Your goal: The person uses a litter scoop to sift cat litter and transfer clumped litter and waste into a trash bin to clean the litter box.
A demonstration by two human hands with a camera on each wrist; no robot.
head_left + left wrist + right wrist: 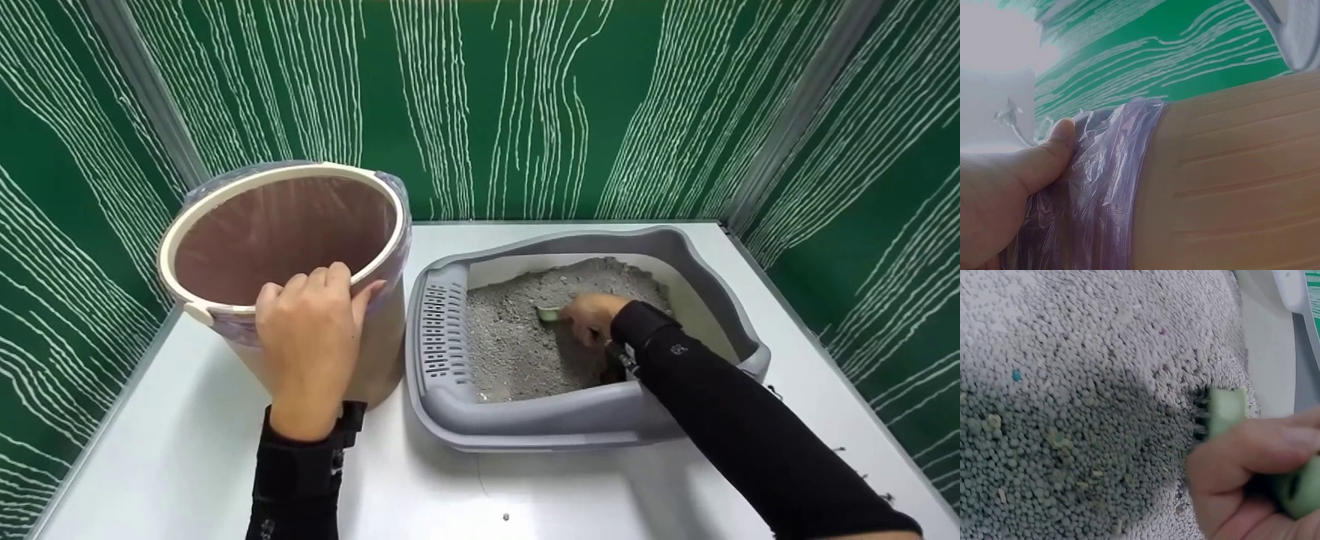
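Observation:
My left hand point(311, 330) grips the near rim of a beige trash bin point(375, 360), fingers over the edge and thumb on the outside. A translucent purple bin liner point(1109, 185) is folded over that rim, and the left wrist view shows my thumb pressing on it. In my right hand point(592, 319) is a green litter scoop point(1227, 410), its slotted end touching the grey pellet litter point(1089, 427). Part of the scoop's handle is hidden by my fingers. The litter lies in a grey litter box point(525, 424) to the right of the bin.
A slotted ledge point(442, 334) runs along the litter box's left side. Both containers stand on a white table point(420, 495), where a small dark crumb point(505, 517) lies near the front. Green walls point(517, 112) with white streaks enclose the back and sides.

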